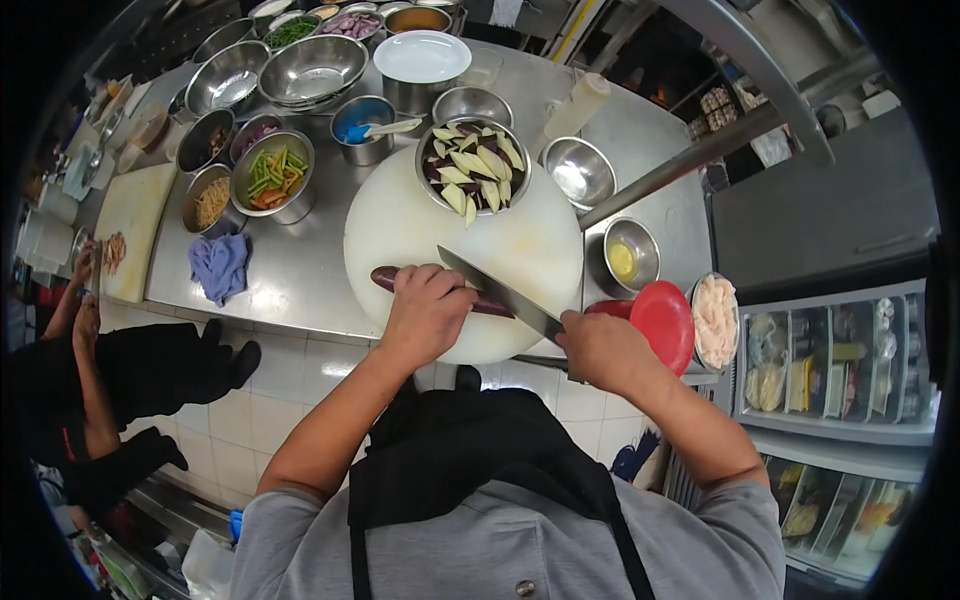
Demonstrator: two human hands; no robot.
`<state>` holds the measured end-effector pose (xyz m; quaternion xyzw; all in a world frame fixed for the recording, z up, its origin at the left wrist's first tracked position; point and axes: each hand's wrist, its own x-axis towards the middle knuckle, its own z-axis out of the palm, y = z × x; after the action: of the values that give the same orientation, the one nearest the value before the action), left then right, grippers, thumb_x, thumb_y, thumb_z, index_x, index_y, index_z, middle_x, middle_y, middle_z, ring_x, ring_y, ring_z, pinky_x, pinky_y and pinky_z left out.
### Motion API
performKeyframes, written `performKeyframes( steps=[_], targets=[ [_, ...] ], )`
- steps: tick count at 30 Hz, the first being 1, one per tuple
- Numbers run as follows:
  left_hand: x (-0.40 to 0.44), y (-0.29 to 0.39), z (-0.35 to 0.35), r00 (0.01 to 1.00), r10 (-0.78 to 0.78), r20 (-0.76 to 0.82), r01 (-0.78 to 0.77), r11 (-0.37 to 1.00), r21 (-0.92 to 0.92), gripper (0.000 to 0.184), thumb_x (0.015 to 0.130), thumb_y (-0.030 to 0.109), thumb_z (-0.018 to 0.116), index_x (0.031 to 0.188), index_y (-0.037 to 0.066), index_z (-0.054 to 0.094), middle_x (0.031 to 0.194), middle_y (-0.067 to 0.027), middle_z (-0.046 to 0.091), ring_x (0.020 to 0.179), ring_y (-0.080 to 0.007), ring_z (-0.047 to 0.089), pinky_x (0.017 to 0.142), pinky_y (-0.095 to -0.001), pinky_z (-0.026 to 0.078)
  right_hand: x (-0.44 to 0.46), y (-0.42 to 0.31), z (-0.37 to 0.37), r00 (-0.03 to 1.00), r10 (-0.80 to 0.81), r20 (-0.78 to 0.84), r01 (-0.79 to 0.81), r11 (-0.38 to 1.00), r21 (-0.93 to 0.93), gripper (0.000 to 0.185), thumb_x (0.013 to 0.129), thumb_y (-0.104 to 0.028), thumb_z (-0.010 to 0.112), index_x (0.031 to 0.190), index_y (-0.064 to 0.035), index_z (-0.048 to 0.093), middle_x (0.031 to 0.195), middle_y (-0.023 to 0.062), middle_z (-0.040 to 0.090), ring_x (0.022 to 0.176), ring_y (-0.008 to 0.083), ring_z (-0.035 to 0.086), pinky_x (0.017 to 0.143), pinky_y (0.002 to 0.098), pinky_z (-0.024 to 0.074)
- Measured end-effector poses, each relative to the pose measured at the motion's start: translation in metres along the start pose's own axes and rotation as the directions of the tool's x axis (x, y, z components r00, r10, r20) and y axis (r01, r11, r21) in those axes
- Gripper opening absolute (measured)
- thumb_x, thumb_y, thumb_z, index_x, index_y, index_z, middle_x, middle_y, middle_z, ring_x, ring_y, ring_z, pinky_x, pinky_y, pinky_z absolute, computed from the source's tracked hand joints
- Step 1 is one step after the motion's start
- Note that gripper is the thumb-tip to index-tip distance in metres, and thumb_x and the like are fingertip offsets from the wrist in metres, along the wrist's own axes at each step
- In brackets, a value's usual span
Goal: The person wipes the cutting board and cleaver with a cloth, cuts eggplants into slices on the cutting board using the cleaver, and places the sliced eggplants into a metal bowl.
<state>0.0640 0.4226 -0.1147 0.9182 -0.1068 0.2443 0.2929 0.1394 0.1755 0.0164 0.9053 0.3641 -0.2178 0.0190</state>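
On the round white cutting board (385,235) lies a long dark purple eggplant (383,277). My left hand (428,310) presses down on it with curled fingers, covering its middle. My right hand (612,348) grips the handle of a wide cleaver (505,292), whose blade slants across the eggplant just right of my left fingers. Whether the edge has entered the eggplant cannot be made out. Behind them, at the far side of the board, a metal bowl (424,172) holds cut eggplant pieces (478,165) with pale flesh and purple skin.
Left stand a bowl of cut vegetables (275,178) and a blue cloth (218,268). On the right are a bowl with yellow liquid (622,260), a red plate (663,325) and a container of pale meat (715,322). A metal rail (690,155) crosses there. A co-worker's hands (87,285) work at far left.
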Motion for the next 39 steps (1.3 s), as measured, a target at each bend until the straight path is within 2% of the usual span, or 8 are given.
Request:
performKeyframes(
  steps=[7, 13, 20, 26, 29, 32, 34, 39],
  targets=[
    [0.0, -0.001, 0.002, 0.999, -0.005, -0.048, 0.003, 0.999, -0.043, 0.019, 0.079, 0.008, 0.075, 0.096, 0.015, 0.073, 0.1, -0.0021, 0.061, 0.102, -0.0264, 0.056, 0.091, -0.0444, 0.038, -0.036, -0.012, -0.037, 1.0, -0.007, 0.002, 0.007, 1.0, -0.016, 0.012, 0.092, -0.01, 0.053, 0.095, 0.0012, 0.058, 0.076, 0.021, 0.068, 0.073, 0.0405, 0.07, 0.064, 0.053, 0.0549],
    [-0.001, -0.001, 0.002, 0.997, -0.04, -0.07, 0.032, 0.994, -0.102, 0.016, 0.079, 0.006, 0.074, 0.092, 0.014, 0.072, 0.101, -0.0017, 0.062, 0.103, -0.0267, 0.057, 0.092, -0.0446, 0.04, 0.009, -0.012, 0.015, 1.0, 0.001, 0.02, -0.003, 0.998, 0.069, 0.016, 0.097, -0.014, 0.053, 0.096, 0.0008, 0.058, 0.08, 0.0213, 0.069, 0.075, 0.0411, 0.07, 0.065, 0.0526, 0.055],
    [-0.004, -0.008, 0.005, 0.991, -0.006, -0.135, -0.008, 0.994, -0.105, 0.018, 0.073, 0.005, 0.075, 0.089, 0.012, 0.071, 0.1, -0.0024, 0.063, 0.102, -0.0278, 0.058, 0.092, -0.045, 0.043, -0.005, -0.023, -0.036, 1.0, -0.014, 0.025, 0.014, 1.0, 0.024, 0.018, 0.098, -0.018, 0.055, 0.097, 0.0005, 0.059, 0.081, 0.0224, 0.069, 0.076, 0.0416, 0.07, 0.066, 0.0531, 0.0552],
    [-0.005, -0.008, 0.004, 0.986, -0.001, -0.168, -0.018, 0.994, -0.109, 0.018, 0.071, 0.004, 0.076, 0.087, 0.01, 0.07, 0.1, -0.004, 0.063, 0.102, -0.0294, 0.058, 0.092, -0.0446, 0.045, 0.001, -0.025, -0.008, 0.998, -0.036, 0.043, 0.034, 0.999, 0.025, 0.013, 0.094, -0.01, 0.053, 0.097, 0.0026, 0.057, 0.079, 0.023, 0.068, 0.076, 0.0417, 0.069, 0.066, 0.0518, 0.0552],
    [-0.007, -0.01, 0.002, 0.994, -0.009, -0.108, 0.0, 0.996, -0.084, 0.023, 0.07, 0.005, 0.078, 0.092, 0.009, 0.071, 0.103, -0.0066, 0.064, 0.104, -0.0318, 0.059, 0.095, -0.0433, 0.045, 0.022, -0.03, 0.015, 0.996, -0.085, -0.011, 0.086, 0.99, 0.111, 0.014, 0.093, -0.009, 0.053, 0.097, 0.0036, 0.056, 0.081, 0.0245, 0.069, 0.078, 0.0422, 0.07, 0.068, 0.052, 0.0556],
    [-0.008, -0.014, -0.014, 0.998, -0.01, -0.065, 0.003, 0.995, -0.102, 0.033, 0.07, 0.007, 0.078, 0.102, 0.009, 0.069, 0.11, -0.0105, 0.062, 0.11, -0.0343, 0.057, 0.098, -0.0456, 0.043, 0.027, -0.033, 0.012, 1.0, -0.001, 0.028, -0.003, 0.991, 0.136, 0.017, 0.095, -0.013, 0.053, 0.097, 0.0034, 0.057, 0.085, 0.0259, 0.07, 0.081, 0.0428, 0.07, 0.071, 0.0525, 0.0556],
    [-0.002, -0.006, -0.043, 0.987, -0.13, -0.089, 0.137, 0.988, 0.072, 0.041, 0.073, 0.011, 0.077, 0.112, 0.008, 0.065, 0.117, -0.0135, 0.059, 0.117, -0.0369, 0.053, 0.104, -0.0491, 0.039, 0.026, -0.033, 0.005, 0.996, 0.012, 0.086, -0.025, 0.988, 0.152, 0.022, 0.098, -0.018, 0.053, 0.099, 0.0027, 0.058, 0.089, 0.026, 0.071, 0.086, 0.0429, 0.07, 0.076, 0.0535, 0.0548],
    [-0.017, -0.014, -0.02, 0.978, -0.194, 0.079, 0.201, 0.974, -0.105, 0.042, 0.076, 0.017, 0.077, 0.115, 0.008, 0.063, 0.12, -0.0141, 0.057, 0.123, -0.0385, 0.05, 0.111, -0.0536, 0.033, 0.019, -0.022, -0.012, 0.99, 0.054, 0.13, -0.068, 0.992, 0.102, 0.025, 0.101, -0.022, 0.053, 0.104, 0.0016, 0.06, 0.09, 0.0243, 0.071, 0.087, 0.0428, 0.07, 0.078, 0.0541, 0.054]
  ],
)
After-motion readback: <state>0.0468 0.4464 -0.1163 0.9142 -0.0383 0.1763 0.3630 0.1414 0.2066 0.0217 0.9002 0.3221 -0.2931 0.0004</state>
